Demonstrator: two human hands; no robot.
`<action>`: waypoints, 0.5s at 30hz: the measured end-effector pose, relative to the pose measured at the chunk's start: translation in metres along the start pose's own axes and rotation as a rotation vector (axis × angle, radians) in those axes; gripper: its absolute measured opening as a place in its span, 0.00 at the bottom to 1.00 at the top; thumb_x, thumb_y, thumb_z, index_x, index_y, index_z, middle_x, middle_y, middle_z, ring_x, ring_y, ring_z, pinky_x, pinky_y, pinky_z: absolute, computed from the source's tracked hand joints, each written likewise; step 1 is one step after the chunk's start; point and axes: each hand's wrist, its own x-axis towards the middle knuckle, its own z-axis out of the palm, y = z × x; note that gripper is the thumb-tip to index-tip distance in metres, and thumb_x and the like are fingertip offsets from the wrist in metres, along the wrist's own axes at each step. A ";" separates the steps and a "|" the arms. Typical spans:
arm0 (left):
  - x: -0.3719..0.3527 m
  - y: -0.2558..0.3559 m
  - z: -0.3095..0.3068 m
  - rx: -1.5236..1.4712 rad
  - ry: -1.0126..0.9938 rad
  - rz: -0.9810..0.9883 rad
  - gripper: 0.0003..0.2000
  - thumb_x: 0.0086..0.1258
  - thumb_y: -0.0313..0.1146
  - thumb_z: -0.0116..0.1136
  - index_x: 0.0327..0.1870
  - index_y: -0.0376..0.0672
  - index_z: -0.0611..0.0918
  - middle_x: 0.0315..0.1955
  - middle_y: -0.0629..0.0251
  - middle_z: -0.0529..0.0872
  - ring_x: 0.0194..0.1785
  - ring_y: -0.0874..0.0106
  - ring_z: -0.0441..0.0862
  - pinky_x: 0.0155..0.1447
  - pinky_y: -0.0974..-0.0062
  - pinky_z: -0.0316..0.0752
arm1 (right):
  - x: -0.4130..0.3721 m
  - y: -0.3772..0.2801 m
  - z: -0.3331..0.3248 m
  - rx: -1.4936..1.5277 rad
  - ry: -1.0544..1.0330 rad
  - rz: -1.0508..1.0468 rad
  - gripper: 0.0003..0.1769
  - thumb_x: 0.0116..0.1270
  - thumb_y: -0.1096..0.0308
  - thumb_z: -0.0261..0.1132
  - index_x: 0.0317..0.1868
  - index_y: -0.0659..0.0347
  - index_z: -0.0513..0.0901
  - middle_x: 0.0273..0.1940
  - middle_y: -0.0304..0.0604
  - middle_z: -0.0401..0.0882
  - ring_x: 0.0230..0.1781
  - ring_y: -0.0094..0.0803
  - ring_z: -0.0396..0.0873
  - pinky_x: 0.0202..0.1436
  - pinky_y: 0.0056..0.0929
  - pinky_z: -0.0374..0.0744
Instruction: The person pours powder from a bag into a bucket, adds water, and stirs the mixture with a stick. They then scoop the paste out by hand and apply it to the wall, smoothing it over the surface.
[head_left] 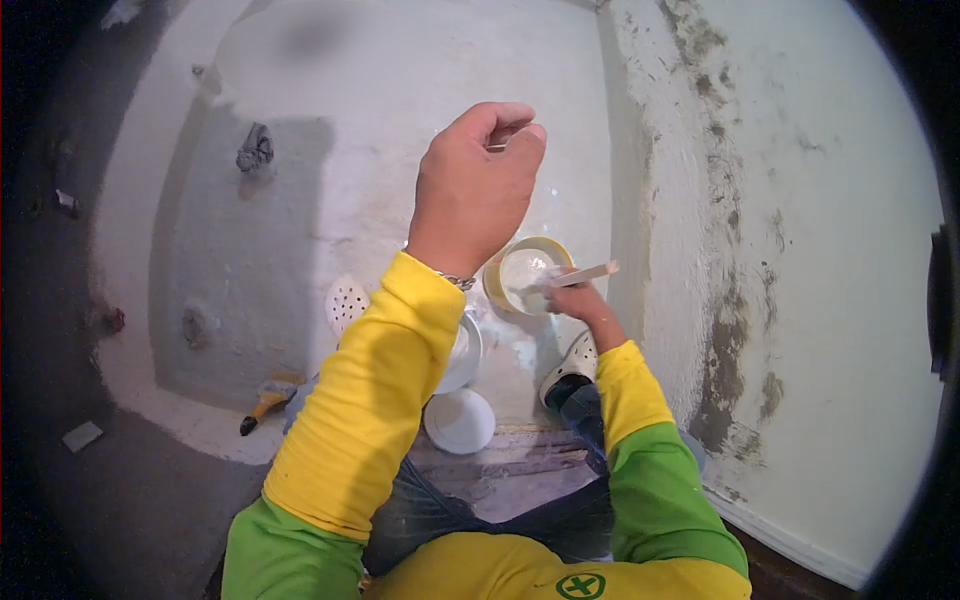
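My left hand is raised close to the camera, its fingers curled with thumb against forefinger. A thin pale line shows between them, but I cannot make out what it is. Lower down, my right hand is closed around a flat, light wooden stick at the rim of a yellow-rimmed bucket. Inside the bucket is a white, wet mix. The stick's lower end is blurred near the mix. Under my left forearm, a white tub is partly hidden, with a round white lid beside it.
White perforated clogs are on my feet near the bucket. A yellow-handled brush lies at the left ledge. Pipe fittings stick out at the left. A stained, peeling wall rises on the right.
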 end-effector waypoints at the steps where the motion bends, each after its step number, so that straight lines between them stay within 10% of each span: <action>1: -0.002 -0.002 0.000 -0.001 0.008 -0.004 0.15 0.66 0.36 0.60 0.49 0.35 0.80 0.32 0.69 0.83 0.36 0.83 0.76 0.40 0.86 0.70 | 0.003 0.001 -0.020 -0.119 0.054 -0.011 0.09 0.64 0.65 0.60 0.34 0.63 0.78 0.28 0.42 0.77 0.26 0.25 0.77 0.32 0.31 0.78; 6: -0.003 -0.007 0.009 0.001 -0.010 0.020 0.15 0.66 0.36 0.59 0.47 0.33 0.81 0.32 0.69 0.82 0.35 0.82 0.76 0.41 0.84 0.71 | 0.031 0.004 -0.002 0.156 0.258 -0.160 0.13 0.64 0.62 0.57 0.37 0.64 0.79 0.33 0.50 0.82 0.34 0.42 0.82 0.39 0.36 0.79; 8: -0.004 -0.001 0.012 0.025 -0.006 0.029 0.15 0.66 0.36 0.59 0.47 0.33 0.81 0.32 0.69 0.82 0.35 0.81 0.76 0.41 0.83 0.71 | 0.026 0.001 -0.001 -0.235 0.128 -0.397 0.14 0.65 0.60 0.56 0.40 0.62 0.80 0.34 0.49 0.81 0.34 0.43 0.81 0.40 0.36 0.79; 12: -0.003 -0.001 0.009 0.044 0.014 0.035 0.15 0.66 0.36 0.59 0.47 0.33 0.81 0.31 0.69 0.82 0.35 0.81 0.76 0.41 0.82 0.72 | 0.005 -0.013 -0.028 -0.482 -0.197 -0.178 0.13 0.65 0.62 0.57 0.39 0.63 0.80 0.33 0.48 0.81 0.30 0.38 0.81 0.38 0.37 0.80; 15: -0.003 -0.001 0.005 0.117 0.011 0.044 0.16 0.66 0.37 0.59 0.47 0.34 0.81 0.31 0.68 0.83 0.34 0.80 0.76 0.42 0.81 0.72 | 0.029 -0.015 -0.026 -0.045 0.209 0.042 0.16 0.60 0.63 0.67 0.41 0.69 0.80 0.47 0.53 0.82 0.45 0.34 0.81 0.46 0.36 0.79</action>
